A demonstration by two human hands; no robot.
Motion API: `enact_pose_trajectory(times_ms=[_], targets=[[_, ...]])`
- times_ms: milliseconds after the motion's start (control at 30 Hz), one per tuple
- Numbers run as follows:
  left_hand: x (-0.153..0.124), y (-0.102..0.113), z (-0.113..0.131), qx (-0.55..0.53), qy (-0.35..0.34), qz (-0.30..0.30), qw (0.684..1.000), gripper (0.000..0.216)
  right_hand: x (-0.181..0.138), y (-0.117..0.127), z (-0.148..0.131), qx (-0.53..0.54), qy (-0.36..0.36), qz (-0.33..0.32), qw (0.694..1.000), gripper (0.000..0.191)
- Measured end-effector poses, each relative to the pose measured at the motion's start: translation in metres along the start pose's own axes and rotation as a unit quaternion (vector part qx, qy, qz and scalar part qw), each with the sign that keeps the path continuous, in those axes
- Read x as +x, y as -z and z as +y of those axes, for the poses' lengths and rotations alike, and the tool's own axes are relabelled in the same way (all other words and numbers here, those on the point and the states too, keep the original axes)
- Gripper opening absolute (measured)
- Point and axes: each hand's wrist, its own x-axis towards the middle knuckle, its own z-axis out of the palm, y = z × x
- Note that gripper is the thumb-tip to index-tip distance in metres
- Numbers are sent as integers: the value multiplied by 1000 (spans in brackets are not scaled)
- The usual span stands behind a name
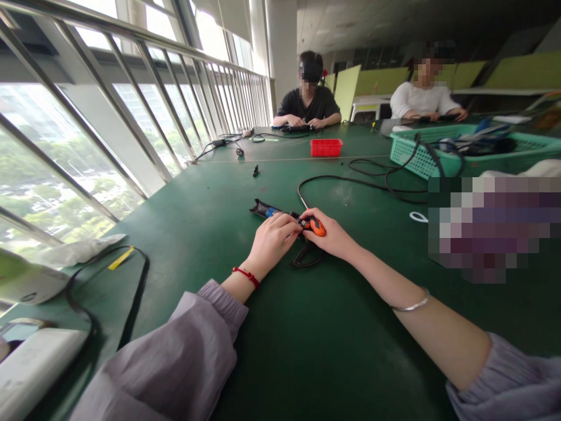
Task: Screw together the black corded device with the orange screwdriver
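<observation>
A black device with a blue part (pixel 266 210) lies on the green table (pixel 315 327), and a black cable runs from it. My left hand (pixel 272 241) rests over its near end with the fingers curled on it. My right hand (pixel 332 235) is closed on an orange-handled tool (pixel 316 225), whose tip meets the device right beside my left fingers. A loop of black cable (pixel 305 258) lies under both hands.
A red tray (pixel 326 147) stands further back. A green basket (pixel 464 153) full of cables sits at the right. Two people sit at the far end. At the left are a railing, a window, a white box (pixel 33 368) and a black cord.
</observation>
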Motion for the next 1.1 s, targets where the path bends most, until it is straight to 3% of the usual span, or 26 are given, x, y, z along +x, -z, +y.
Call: enact_pose_trajectory(times_ms=[167,300,400,467,600,700,800,1100], targets=[[-2,6,-5,50,0,-2,999,16,-2,-3,-2,-6,-24,42,999,32],[-3,10,-20,44,29,-37,998,41,-1,4,-11,-5,-34,137,990,27],[-4,9,-31,45,64,-76,994,56,5,22,-23,10,-2,224,974,17],[-4,8,-31,50,79,-91,991,55,11,38,-33,17,32,260,965,11],[-2,4,-13,80,125,-79,986,45,17,65,-56,75,92,325,938,25],[-1,1,4,85,140,-82,983,39,15,72,-70,106,113,276,949,27],[1,-1,10,76,123,-97,985,36,9,68,-79,63,132,248,958,26],[1,-1,5,73,116,-103,985,37,7,56,-74,52,132,246,959,26]])
